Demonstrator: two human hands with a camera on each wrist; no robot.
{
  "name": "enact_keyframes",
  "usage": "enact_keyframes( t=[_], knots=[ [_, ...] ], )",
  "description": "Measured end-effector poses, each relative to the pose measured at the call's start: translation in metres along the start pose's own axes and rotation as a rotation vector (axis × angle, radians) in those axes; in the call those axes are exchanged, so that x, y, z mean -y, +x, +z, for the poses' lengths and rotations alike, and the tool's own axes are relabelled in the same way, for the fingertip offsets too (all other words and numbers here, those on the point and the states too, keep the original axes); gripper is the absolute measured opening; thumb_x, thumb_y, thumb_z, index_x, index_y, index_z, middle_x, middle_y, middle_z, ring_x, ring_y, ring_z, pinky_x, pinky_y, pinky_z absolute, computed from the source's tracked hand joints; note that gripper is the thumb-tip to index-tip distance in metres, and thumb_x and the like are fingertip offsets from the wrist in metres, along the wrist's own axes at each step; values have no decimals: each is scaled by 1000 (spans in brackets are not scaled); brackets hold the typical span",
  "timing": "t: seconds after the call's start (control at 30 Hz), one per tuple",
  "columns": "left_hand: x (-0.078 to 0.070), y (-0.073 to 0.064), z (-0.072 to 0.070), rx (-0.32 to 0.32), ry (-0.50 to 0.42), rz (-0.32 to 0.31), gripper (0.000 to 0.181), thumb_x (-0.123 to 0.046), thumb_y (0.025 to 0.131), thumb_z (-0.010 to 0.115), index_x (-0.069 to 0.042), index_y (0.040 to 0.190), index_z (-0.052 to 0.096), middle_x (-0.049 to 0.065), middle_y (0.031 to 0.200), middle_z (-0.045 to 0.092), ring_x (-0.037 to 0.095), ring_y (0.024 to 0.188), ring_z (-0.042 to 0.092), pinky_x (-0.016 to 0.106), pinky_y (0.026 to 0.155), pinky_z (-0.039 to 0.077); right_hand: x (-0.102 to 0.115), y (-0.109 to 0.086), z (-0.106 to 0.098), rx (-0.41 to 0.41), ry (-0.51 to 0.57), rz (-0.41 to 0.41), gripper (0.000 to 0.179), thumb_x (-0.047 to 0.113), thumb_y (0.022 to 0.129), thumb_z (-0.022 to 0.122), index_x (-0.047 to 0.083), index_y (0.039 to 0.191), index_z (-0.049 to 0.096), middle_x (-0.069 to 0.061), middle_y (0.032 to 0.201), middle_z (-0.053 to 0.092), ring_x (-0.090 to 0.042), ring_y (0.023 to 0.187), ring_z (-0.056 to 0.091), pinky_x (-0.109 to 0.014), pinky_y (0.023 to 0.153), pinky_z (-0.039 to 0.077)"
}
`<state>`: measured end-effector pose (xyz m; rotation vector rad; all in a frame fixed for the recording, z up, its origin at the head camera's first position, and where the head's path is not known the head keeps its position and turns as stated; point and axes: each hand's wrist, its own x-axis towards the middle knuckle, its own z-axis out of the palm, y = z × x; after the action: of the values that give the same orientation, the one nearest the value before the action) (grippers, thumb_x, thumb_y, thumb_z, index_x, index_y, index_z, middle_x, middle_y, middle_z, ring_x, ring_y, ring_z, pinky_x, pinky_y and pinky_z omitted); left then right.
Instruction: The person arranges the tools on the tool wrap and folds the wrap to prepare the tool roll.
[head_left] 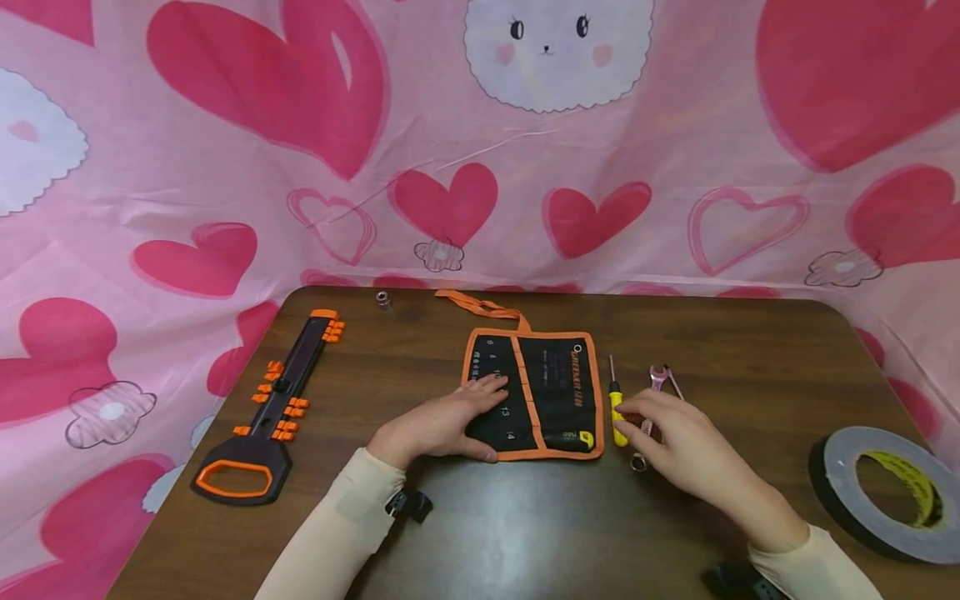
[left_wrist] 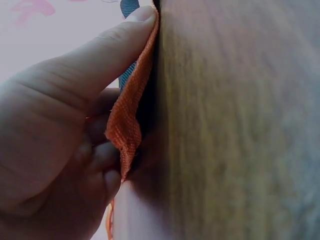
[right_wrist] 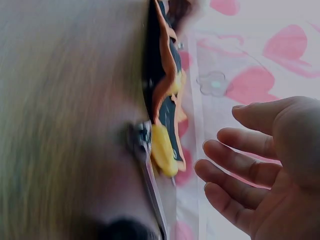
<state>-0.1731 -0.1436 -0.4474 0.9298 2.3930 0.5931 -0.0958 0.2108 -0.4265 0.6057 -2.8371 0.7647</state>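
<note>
A black tool pouch (head_left: pixel 558 392) with orange edging lies flat on the table. My left hand (head_left: pixel 446 421) rests on its left part, fingers and thumb spread. In the left wrist view, that thumb (left_wrist: pixel 115 42) touches the orange edging (left_wrist: pixel 130 110). Just right of the pouch lies a yellow-and-black screwdriver (head_left: pixel 617 417). Over the screwdriver and a metal wrench (head_left: pixel 658 377) hovers my right hand (head_left: pixel 686 442), partly covering the wrench. The right wrist view shows this hand (right_wrist: pixel 265 160) with loosely bent, empty fingers, apart from the screwdriver (right_wrist: pixel 162 150) and wrench (right_wrist: pixel 154 192).
A thin metal tool (head_left: pixel 675 382) lies by the wrench, partly hidden. At the right stands a large roll of tape (head_left: pixel 840 492). A black-and-orange tool holder (head_left: pixel 296 375) lies at the left. A small metal socket (head_left: pixel 383 299) and the pouch's orange strap (head_left: pixel 483 307) are at the back.
</note>
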Motion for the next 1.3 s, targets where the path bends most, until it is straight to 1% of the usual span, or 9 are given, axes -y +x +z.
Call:
enact_keyframes(
  t=[0.07, 0.17, 0.33, 0.43, 0.67, 0.77, 1.07, 1.17, 1.3],
  knots=[
    [0, 0, 0, -2, -10, -4, 95, -47, 93, 85, -14, 169, 38, -3, 182, 21, 21, 171, 11, 52, 135, 25, -6, -3, -3, -28, -6, 0, 18, 15, 93, 85, 11, 111, 81, 4, 103, 77, -9, 83, 66, -33, 72, 59],
    [0, -1, 0, -5, -19, -10, 96, -48, 93, 85, -15, 169, 38, -3, 182, 20, 21, 171, 11, 52, 135, 26, -15, -8, -7, -66, -23, 10, 17, 14, 92, 86, 12, 108, 81, 7, 99, 75, -7, 82, 64, -33, 72, 59],
    [0, -2, 0, -8, -22, -15, 96, -48, 92, 85, -16, 169, 37, -5, 183, 19, 20, 171, 11, 51, 135, 26, -31, -20, -14, -123, -49, 53, 14, 11, 89, 88, 14, 101, 81, 12, 89, 68, 3, 74, 50, -25, 62, 47],
    [0, -1, 1, -7, -17, -16, 96, -49, 92, 85, -16, 169, 37, -5, 183, 19, 20, 171, 10, 52, 135, 26, -39, -28, -17, -129, -66, 95, 15, 11, 88, 89, 13, 99, 81, 11, 88, 68, 4, 72, 47, -24, 60, 43],
    [0, -1, 1, -11, -14, -18, 96, -49, 92, 85, -16, 169, 38, -5, 182, 20, 19, 171, 11, 51, 135, 27, -55, -43, -22, -129, -86, 167, 16, 10, 86, 90, 11, 99, 80, 9, 83, 65, 3, 70, 46, -24, 58, 41],
    [0, -1, 1, -9, -14, -17, 96, -49, 92, 85, -16, 169, 38, -5, 182, 20, 20, 171, 11, 51, 135, 26, -63, -49, -24, -106, -93, 211, 17, 12, 87, 89, 9, 100, 79, 8, 84, 66, 2, 71, 48, -26, 60, 42],
    [-1, -1, 1, -3, -25, -26, 96, -49, 92, 85, -17, 169, 38, -5, 182, 20, 20, 171, 11, 51, 135, 26, -75, -57, -27, 57, -74, 378, 33, 29, 97, 82, 0, 112, 75, 0, 90, 69, -7, 74, 53, -27, 62, 41],
    [-2, -1, 0, -5, -27, -27, 96, -49, 92, 85, -17, 169, 38, -5, 182, 20, 20, 171, 11, 51, 135, 26, -76, -56, -27, 98, -77, 404, 35, 32, 99, 80, -1, 111, 75, 1, 87, 66, -9, 74, 53, -27, 63, 40],
    [-2, -1, 0, -7, -32, -25, 96, -48, 92, 85, -16, 169, 38, -5, 182, 20, 20, 171, 11, 51, 135, 26, -74, -55, -26, 134, -67, 417, 29, 29, 101, 78, 0, 105, 77, 2, 82, 63, -13, 74, 52, -28, 63, 38]
  ],
)
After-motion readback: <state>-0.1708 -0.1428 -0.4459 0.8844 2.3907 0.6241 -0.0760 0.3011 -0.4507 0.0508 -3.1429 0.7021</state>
